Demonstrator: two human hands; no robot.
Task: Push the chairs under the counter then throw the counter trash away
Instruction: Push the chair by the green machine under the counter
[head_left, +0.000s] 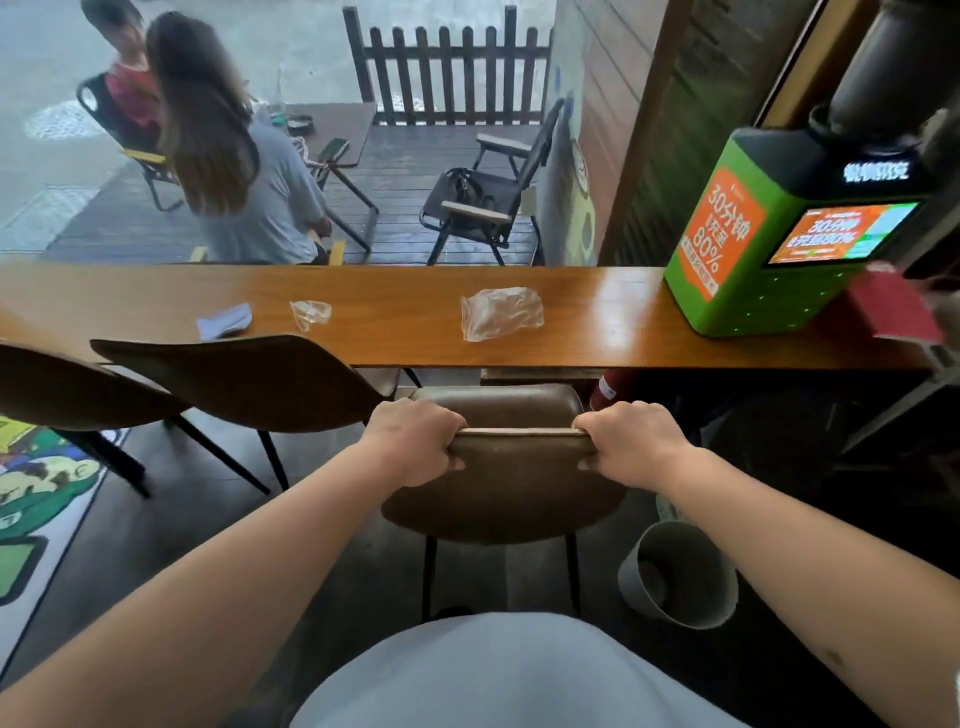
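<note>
Shirt (519, 675): pale, bottom edge of view.
Left hand (413, 441): curled tight over left end of chair back.
Right hand (636, 441): curled tight over right end.
Chair (511, 483): brown, worn leather look, thin black legs, seat front just beneath counter edge.
Bin (680, 571): grey, on floor right of chair, contents unclear.
Second chair (244, 382): left, dark brown.
Counter (597, 332): wood, glossy.
Plastic bag (501, 313): clear, crumpled, on counter.
Small wrapper (310, 313): clear.
Paper scrap (224, 321): pale.
Green machine (769, 239): counter's right end.

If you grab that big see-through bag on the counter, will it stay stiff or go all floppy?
Probably floppy: the clear bag lies crumpled and wrinkled on the counter, so it looks like thin plastic. It likely weighs almost nothing, since it looks empty. It may slide easily, because the wood is shiny.
</note>
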